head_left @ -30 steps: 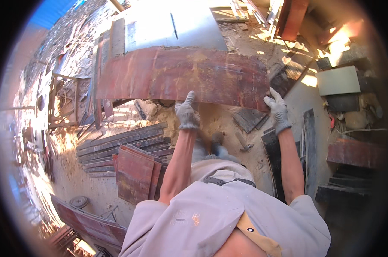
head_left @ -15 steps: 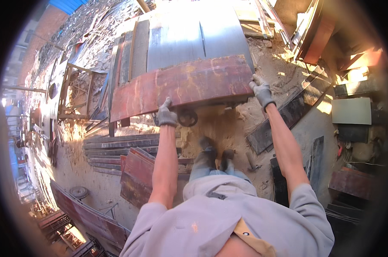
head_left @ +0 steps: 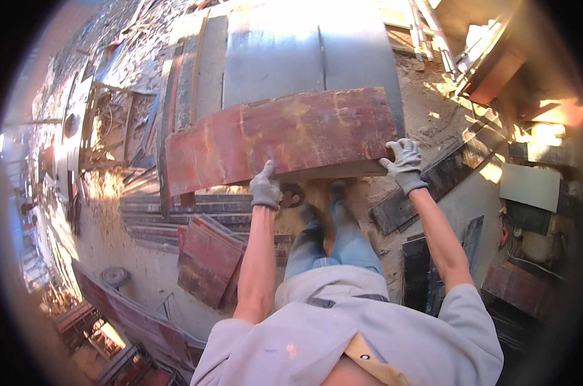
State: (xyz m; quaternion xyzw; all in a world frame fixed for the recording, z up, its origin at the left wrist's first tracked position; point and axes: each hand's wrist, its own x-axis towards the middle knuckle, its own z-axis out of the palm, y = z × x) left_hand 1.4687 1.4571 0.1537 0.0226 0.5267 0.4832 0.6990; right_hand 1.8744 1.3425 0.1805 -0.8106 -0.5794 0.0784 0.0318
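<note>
A worn reddish-brown board [head_left: 291, 132] lies crosswise over the near end of large smooth grey sheets [head_left: 272, 71]. Its near long edge faces me. My left hand [head_left: 265, 186], in a grey knit glove, grips this edge left of its middle, thumb on top and the other fingers hidden beneath. At the near right corner is my gloved right hand [head_left: 405, 166], with bent fingers at the board's end and the thumb by the front edge. Below the board, beside my left hand, a dark wheel [head_left: 293, 195] shows in part.
Long dark planks [head_left: 195, 212] and reddish panels [head_left: 208, 260] lie on the ground to my left. Dark boards [head_left: 426, 186] rest at an angle on the right. A pale flat panel [head_left: 529, 186] is farther right. Scrap and rubble [head_left: 118, 58] cover the far left.
One foot has stepped forward toward the board. My right hand has shifted from the board's right end to its near corner. The whole view has tilted slightly.
</note>
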